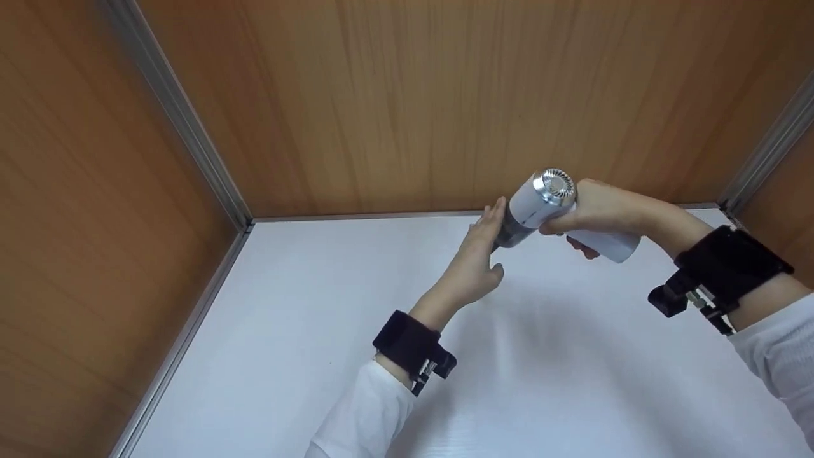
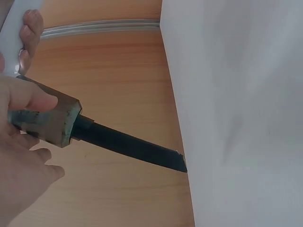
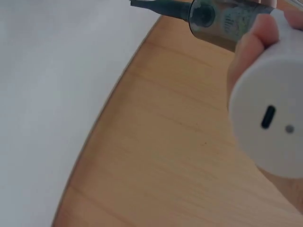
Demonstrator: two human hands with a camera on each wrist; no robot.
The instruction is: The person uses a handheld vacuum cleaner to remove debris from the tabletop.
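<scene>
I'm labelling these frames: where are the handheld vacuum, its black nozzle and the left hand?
handheld vacuum point(image 1: 540, 200), head view, white body.
black nozzle point(image 2: 132, 145), left wrist view, mid-length.
left hand point(image 1: 478, 254), head view, back of hand.

The head view looks steeply down on both hands from above. Each wrist view sits close behind its hand, and both share the handheld vacuum point(image 2: 57, 124) between them.
</scene>
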